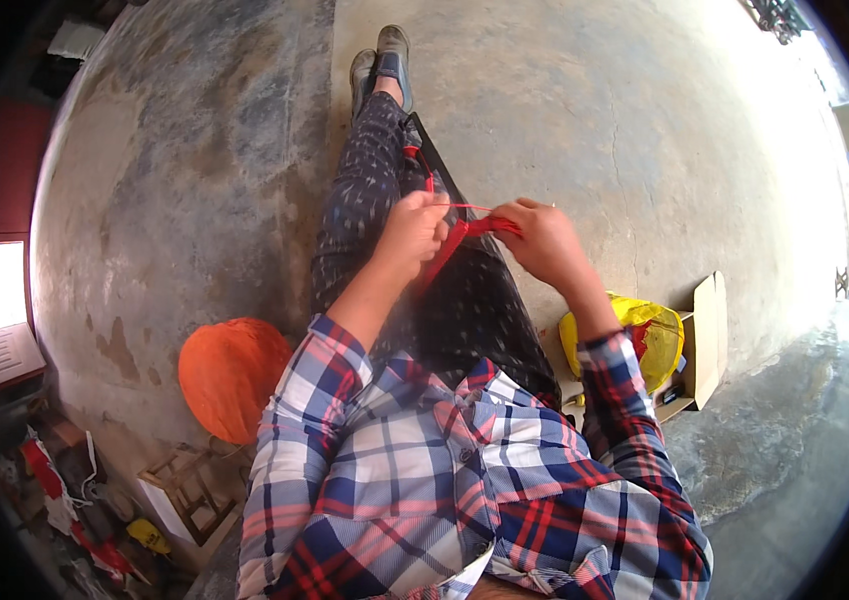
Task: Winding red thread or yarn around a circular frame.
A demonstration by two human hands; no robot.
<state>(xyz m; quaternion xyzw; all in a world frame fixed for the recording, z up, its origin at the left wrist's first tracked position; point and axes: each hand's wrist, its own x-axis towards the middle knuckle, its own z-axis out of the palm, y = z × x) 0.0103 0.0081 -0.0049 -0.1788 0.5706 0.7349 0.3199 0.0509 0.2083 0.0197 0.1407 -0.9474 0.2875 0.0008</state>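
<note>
Both hands work a red ribbon (470, 232) stretched over the person's lap.
The left hand (413, 232) pinches one end, the right hand (543, 240) grips the other; tightening it evenly looks like the next demand.

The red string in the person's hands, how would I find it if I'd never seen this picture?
Start at the patterned trouser legs stretched out over the concrete floor. Above the lap, the left hand and right hand meet; the red string runs taut between them. It is thin and bright red, unlike the dark board lying along the leg.
</note>
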